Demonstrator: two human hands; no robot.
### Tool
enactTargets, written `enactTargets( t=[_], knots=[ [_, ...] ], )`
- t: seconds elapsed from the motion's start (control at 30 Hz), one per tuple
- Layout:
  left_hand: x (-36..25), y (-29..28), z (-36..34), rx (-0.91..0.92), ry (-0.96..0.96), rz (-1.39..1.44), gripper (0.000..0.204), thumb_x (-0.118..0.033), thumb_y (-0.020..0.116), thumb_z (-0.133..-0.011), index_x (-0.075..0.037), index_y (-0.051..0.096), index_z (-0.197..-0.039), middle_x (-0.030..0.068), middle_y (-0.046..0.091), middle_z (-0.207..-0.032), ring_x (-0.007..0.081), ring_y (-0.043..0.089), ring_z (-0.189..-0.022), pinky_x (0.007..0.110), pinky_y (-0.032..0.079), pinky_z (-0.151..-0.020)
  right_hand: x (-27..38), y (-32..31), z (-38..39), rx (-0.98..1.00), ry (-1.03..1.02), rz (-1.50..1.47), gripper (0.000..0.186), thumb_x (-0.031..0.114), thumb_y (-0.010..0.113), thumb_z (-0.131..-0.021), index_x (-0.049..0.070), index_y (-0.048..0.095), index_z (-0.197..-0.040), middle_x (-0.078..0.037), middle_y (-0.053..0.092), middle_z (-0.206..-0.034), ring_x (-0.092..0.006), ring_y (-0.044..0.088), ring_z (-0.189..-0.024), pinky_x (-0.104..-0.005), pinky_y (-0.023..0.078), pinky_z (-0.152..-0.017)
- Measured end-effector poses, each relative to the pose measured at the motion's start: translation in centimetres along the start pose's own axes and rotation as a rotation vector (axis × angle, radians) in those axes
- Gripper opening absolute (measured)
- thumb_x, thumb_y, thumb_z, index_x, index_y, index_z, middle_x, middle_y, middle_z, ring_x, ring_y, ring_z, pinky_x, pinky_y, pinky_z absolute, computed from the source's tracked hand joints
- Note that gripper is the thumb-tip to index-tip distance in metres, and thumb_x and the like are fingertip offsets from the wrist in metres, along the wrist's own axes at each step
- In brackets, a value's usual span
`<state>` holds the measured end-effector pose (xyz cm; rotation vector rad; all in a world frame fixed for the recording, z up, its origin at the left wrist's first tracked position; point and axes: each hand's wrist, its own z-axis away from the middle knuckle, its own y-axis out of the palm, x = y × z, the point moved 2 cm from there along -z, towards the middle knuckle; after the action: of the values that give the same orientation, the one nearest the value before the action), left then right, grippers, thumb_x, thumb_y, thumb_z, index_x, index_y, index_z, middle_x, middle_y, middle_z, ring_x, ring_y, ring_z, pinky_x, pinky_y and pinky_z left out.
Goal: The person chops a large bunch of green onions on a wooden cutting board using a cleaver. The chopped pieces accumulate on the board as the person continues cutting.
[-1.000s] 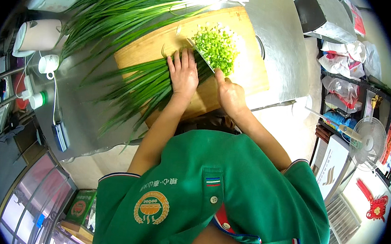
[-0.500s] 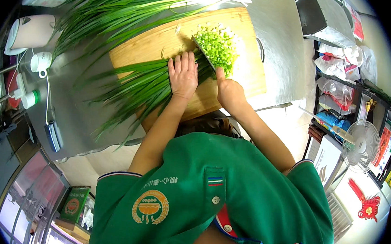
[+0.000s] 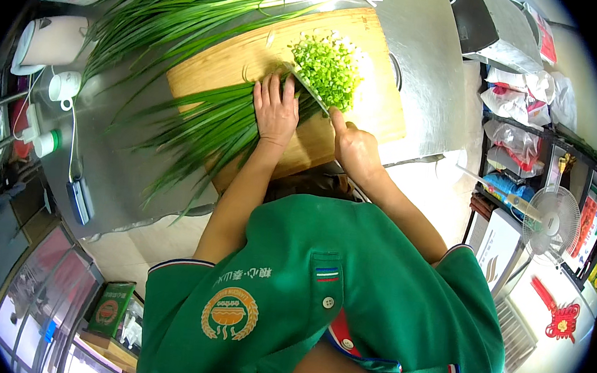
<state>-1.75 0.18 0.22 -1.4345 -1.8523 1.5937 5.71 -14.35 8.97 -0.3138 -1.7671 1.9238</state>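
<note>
My left hand (image 3: 276,110) presses down on a bundle of long green onions (image 3: 204,125), its fingers lying over the stalks at their cut ends. My right hand (image 3: 355,147) grips the handle of a kitchen knife (image 3: 309,88), whose blade sits just right of my left fingertips. Beyond the blade lies a heap of chopped green onion (image 3: 326,68) on the wooden cutting board (image 3: 210,65).
More long green onions (image 3: 165,4) lie behind the board on the steel table (image 3: 431,49). At the left stand a light kettle (image 3: 52,40), a white cup (image 3: 64,86) and a power strip (image 3: 32,124). A standing fan (image 3: 551,223) and bagged shelves (image 3: 516,95) are on the right.
Both hands and the knife have shifted only slightly, the blade staying beside my left fingertips. My left hand still lies on the bundle and my right hand still grips the knife.
</note>
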Motion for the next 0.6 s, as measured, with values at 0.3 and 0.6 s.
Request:
enactTargets(
  t=[0.3, 0.6],
  knots=[
    [-0.4, -0.7, 0.5, -0.075, 0.022, 0.151, 0.051, -0.025, 0.059, -0.08, -0.005, 0.048, -0.125, 0.0137, 0.051, -0.128, 0.0328, 0.043, -0.123, 0.054, 0.023, -0.107, 0.6, 1.3, 0.2, -0.03, 0.007, -0.02, 0.048, 0.001, 0.054, -0.076, 0.006, 0.047, -0.124, -0.013, 0.058, -0.063, -0.0284, 0.06, -0.052, -0.037, 0.049, -0.048],
    [0.0, 0.6, 0.1, -0.077, -0.065, -0.015, 0.026, -0.019, 0.057, -0.087, -0.009, 0.059, -0.111, 0.0055, 0.056, -0.117, 0.0238, 0.051, -0.111, 0.044, 0.033, -0.102, -0.5, 0.9, -0.3, 0.009, 0.001, -0.072, 0.046, 0.0, 0.05, -0.079, 0.003, 0.045, -0.125, -0.013, 0.061, -0.062, -0.0297, 0.062, -0.055, -0.0391, 0.049, -0.05]
  ],
)
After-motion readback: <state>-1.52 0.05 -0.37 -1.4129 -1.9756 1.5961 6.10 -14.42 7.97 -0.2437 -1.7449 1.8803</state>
